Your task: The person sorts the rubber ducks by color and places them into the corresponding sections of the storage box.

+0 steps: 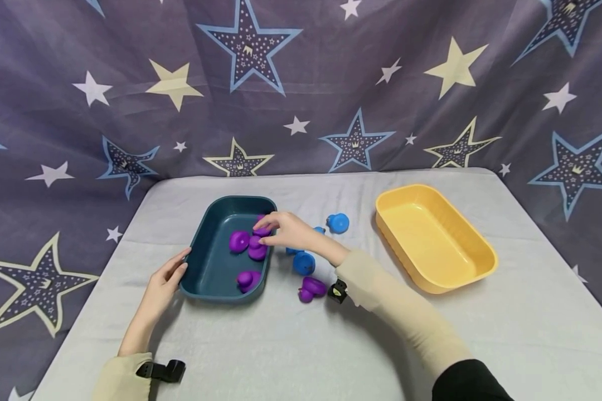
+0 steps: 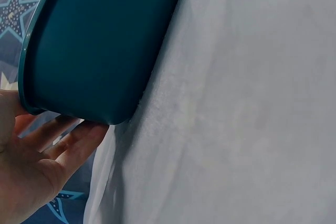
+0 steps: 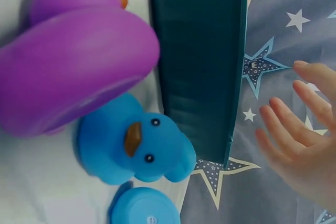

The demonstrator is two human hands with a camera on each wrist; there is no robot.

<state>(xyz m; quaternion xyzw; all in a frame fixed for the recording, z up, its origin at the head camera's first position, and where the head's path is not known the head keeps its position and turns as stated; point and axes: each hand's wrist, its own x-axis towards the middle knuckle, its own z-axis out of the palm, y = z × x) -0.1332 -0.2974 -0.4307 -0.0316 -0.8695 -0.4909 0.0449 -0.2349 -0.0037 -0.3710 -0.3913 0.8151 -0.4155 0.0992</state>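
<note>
left fingers point(image 2: 84, 148) on smooth tub point(image 1: 208, 253) | right fingers point(image 1: 272, 219) over rounded ducks point(image 1: 238, 241), contact unclear

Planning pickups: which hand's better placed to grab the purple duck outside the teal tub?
Right hand, likely: looks empty, over the tub's side nearer that purple duck; the left hand touches the tub's opposite side.
</note>
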